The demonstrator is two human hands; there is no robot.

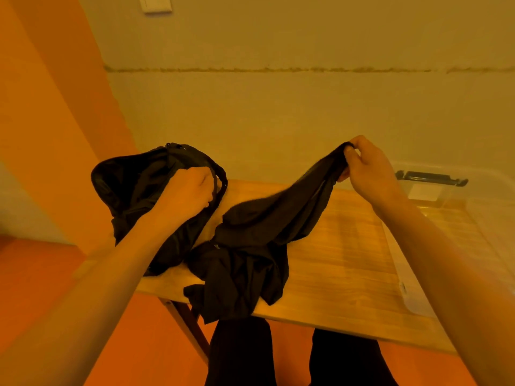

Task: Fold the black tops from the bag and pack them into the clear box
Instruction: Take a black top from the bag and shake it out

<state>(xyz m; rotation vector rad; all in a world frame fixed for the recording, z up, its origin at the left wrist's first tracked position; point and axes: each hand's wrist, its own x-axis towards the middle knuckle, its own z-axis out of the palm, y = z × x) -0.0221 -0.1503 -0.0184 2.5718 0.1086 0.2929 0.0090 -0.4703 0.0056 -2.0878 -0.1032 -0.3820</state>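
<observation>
Gripping top [250, 227], right hand [367, 168]; bag [125, 185], left hand [186, 190].

Bag, top and box along the bench

The bag [131, 185] sits at the far left corner of the bench [342, 246] and the box [487, 218] along its right edge. Between them the top [250, 240] spills over the near edge, one end lifted by the right hand [367, 168].

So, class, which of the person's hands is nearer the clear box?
Right. The right hand pinches a top just left of the box; the left hand grips the bag at the table's other end.
</observation>
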